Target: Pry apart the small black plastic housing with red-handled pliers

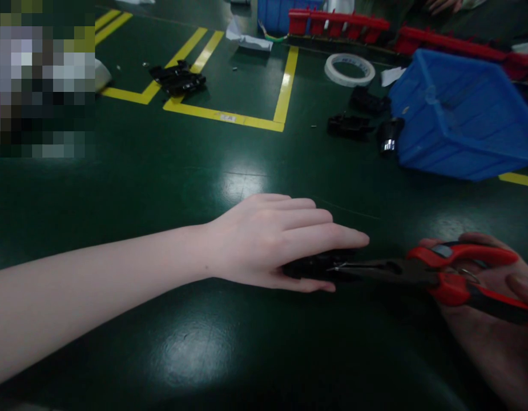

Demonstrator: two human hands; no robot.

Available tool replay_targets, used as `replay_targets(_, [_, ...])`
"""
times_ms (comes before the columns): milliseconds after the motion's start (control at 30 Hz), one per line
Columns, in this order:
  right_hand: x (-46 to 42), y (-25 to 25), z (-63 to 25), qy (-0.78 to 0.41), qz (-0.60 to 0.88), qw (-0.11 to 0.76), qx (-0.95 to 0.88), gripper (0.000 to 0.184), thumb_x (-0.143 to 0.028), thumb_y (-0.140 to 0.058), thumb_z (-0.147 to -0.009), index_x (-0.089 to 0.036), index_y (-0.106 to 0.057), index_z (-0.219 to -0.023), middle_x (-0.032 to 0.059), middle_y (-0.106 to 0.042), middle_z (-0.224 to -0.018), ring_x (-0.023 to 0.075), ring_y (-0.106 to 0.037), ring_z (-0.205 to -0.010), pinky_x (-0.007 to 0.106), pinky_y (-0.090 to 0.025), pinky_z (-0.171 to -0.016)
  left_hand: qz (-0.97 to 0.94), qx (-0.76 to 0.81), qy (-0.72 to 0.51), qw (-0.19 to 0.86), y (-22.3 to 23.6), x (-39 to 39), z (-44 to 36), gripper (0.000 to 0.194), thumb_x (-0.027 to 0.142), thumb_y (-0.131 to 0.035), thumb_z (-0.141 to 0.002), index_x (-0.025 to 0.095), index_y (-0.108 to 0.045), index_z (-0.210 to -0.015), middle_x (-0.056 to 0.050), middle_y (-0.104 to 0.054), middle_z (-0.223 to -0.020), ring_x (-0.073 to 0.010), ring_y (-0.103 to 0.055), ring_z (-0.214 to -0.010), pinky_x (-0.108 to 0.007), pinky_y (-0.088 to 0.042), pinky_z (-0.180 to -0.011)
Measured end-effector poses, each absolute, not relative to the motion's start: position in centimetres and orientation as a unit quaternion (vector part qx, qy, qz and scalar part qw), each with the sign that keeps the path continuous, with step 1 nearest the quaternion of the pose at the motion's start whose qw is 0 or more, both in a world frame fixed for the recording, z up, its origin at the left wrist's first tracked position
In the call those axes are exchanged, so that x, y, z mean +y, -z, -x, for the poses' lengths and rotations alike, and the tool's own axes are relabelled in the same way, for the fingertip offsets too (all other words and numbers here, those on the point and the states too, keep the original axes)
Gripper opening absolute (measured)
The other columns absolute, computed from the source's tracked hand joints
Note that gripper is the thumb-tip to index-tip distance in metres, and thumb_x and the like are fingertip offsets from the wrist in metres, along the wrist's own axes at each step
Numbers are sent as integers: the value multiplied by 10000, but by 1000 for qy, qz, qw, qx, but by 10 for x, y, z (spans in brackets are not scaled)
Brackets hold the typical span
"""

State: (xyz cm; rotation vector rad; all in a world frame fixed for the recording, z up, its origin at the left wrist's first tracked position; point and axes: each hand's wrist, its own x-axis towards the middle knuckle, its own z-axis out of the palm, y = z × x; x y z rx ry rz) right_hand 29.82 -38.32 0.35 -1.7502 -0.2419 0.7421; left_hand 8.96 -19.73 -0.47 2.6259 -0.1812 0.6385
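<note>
My left hand (pixel 272 240) is closed around a black plastic part (pixel 309 267) low over the dark green table, its index finger stretched along the top edge and its thumb below. From the right, my right hand (pixel 482 319) grips long-nose pliers (pixel 454 274) with red and black handles. The pliers' dark jaws reach to the black part, where a small thin metal piece (pixel 338 267) shows at their tips. Whether the jaws pinch that piece I cannot tell. Much of the black part is hidden under my left fingers.
A blue bin (pixel 464 120) stands at the right, with black parts (pixel 349 125) and a black-and-silver cylinder (pixel 389 137) beside it. A white tape roll (pixel 349 69), red trays (pixel 338 25) and another black part (pixel 178 78) lie farther back. A person's hand (pixel 443 5) shows at the top.
</note>
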Motion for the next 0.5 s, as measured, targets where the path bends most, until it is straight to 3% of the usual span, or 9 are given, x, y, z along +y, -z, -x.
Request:
replay_targets(300, [-387, 17, -322, -295, 747, 589, -84, 419, -506, -688, -533, -301, -723, -896, -8, -719, -1008, 243, -673, -873, 337, -612, -666, -950, -71, -232, 195, 6, -197, -90, 388, 377, -532, -934, 121, -550, -1226, -44, -666, -906, -134, -623, -780, -235, -448, -621])
replay_targets(500, [-391, 13, -317, -300, 725, 609, -114, 330, -447, -672, -616, -293, -716, -905, 9, -719, -1005, 254, -677, -858, 377, -608, -676, -964, -71, -203, 159, 5, -197, -89, 359, 383, -459, -967, 190, -554, -1254, -22, -659, -913, -110, -613, -739, -236, -417, -586])
